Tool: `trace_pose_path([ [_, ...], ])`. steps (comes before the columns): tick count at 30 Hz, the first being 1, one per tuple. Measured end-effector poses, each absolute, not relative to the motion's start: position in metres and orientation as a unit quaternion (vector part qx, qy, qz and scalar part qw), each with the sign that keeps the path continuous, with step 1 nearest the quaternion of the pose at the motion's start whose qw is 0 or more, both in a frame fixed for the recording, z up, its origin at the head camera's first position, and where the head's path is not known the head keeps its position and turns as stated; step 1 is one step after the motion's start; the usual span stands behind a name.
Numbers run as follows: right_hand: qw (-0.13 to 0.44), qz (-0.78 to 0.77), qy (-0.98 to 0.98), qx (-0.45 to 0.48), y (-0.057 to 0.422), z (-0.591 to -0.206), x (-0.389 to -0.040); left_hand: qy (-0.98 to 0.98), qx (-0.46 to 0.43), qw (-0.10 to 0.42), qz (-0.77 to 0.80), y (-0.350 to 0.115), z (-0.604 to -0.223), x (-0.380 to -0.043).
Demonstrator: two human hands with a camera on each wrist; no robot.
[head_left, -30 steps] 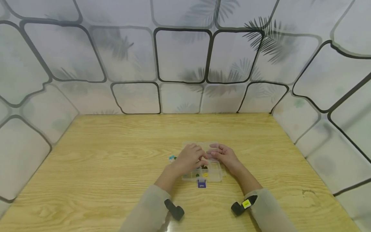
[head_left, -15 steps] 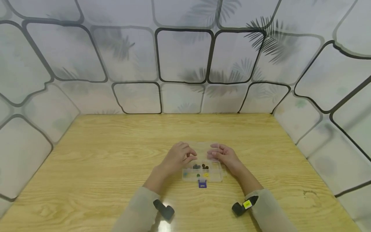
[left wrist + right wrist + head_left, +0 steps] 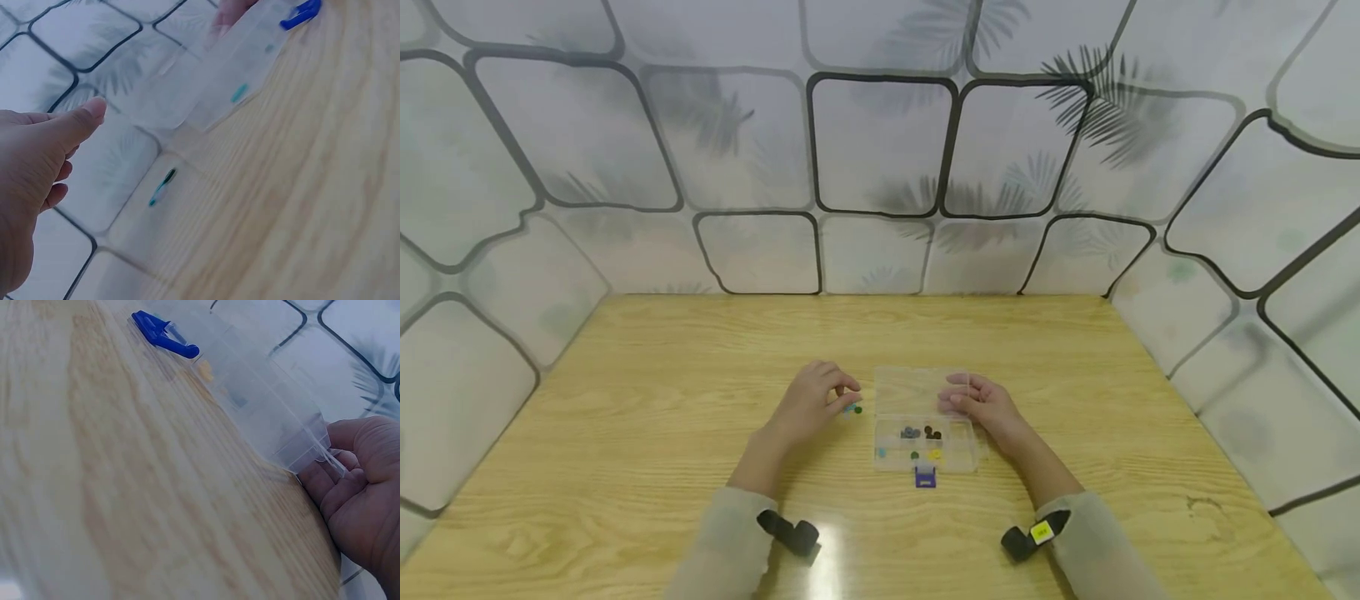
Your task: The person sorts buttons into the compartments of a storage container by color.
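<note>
A clear plastic compartment box lies with its lid raised at the back and a blue latch in front. Dark grey pieces, dark brown pieces, yellow pieces, a green piece and a light blue piece sit in separate compartments. My right hand holds the box's lid at the right, thumb in front and fingers behind. To the left of the box, my left hand hovers beside small blue and green pieces on the table. Nothing shows between its fingertips.
The box stands on a wood-grain table. Patterned cloth walls enclose the back and both sides. Dark wrist cameras sit on both sleeves.
My left hand has moved left from over the box to the loose pieces, uncovering the compartments. The right hand stays at the lid.
</note>
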State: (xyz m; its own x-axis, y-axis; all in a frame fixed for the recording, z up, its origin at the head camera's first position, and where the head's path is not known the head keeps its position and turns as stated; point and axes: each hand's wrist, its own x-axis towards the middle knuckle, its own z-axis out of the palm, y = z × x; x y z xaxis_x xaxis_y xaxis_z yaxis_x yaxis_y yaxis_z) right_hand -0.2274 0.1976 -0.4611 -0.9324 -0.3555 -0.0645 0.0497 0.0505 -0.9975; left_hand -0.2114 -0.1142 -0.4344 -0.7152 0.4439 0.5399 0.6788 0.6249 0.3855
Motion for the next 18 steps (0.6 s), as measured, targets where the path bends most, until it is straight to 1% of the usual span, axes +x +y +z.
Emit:
trace_pose_path([
  [8, 0.149, -0.685, 0.706, -0.102, 0.198, -0.461, -0.227, -0.879, -0.291, 0.225, -0.303, -0.133, -0.438, -0.214],
  [12, 0.149, -0.686, 0.705, -0.097, 0.197, -0.462, -0.227, -0.880, -0.298, 0.201, -0.312, -0.133, -0.443, -0.215],
  [18, 0.148, -0.685, 0.707, -0.095, 0.197, -0.463, -0.227, -0.890, -0.304, 0.141, -0.310, -0.131, -0.451, -0.215],
])
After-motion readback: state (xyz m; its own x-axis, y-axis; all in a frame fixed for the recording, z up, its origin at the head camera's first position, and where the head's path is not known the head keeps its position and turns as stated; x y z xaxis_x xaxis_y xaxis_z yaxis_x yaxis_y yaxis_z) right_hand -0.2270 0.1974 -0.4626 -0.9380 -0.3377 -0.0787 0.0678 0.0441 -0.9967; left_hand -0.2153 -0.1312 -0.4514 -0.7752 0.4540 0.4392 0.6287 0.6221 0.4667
